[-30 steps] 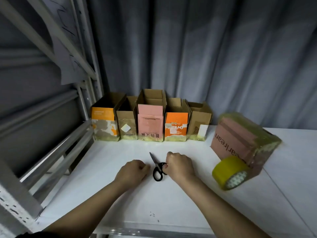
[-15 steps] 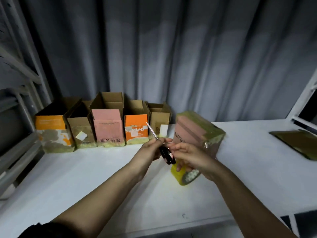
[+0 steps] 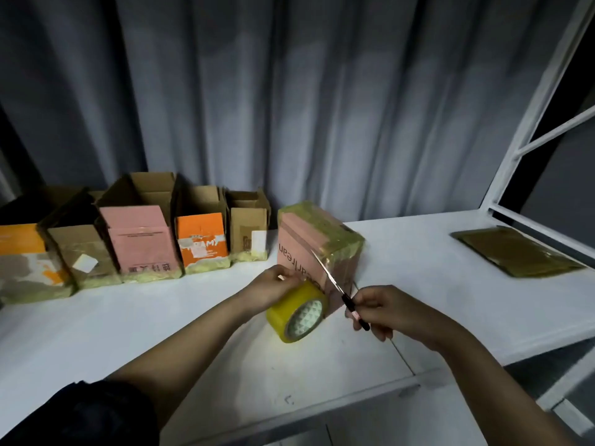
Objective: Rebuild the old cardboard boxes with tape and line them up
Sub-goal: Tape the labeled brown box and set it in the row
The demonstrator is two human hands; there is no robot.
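risk: your right hand (image 3: 383,309) grips black-handled scissors (image 3: 341,289), blade near left hand (image 3: 273,286) fingers on yellow tape roll (image 3: 297,313) | taped pink cardboard box (image 3: 317,252) on white counter (image 3: 128,323), touching roll | a slip nicks you

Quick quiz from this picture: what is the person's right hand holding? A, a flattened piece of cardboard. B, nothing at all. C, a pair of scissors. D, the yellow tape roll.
C: the right hand grips the black handles of the scissors, blade pointing up toward the pink taped box, while the left hand rests on the yellow tape roll.
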